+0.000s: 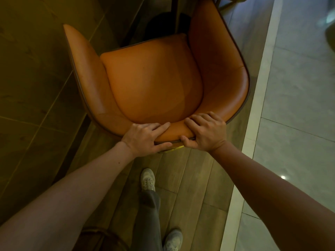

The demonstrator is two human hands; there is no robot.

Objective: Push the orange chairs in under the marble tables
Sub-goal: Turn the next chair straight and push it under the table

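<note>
An orange leather armchair (154,84) fills the middle of the head view, seen from above, its seat facing away from me. My left hand (145,138) grips the top edge of the backrest, fingers over the inside and thumb behind. My right hand (205,132) grips the same edge just to the right, fingers curled over the rim. A dark table leg (175,15) and dark base (163,24) stand just beyond the chair's front. The table top is out of sight.
Wooden plank floor (190,178) lies under the chair and my feet (148,179). A pale stone strip (261,98) and grey tiled floor (299,105) run along the right. A brown rounded object (101,236) sits at the bottom left.
</note>
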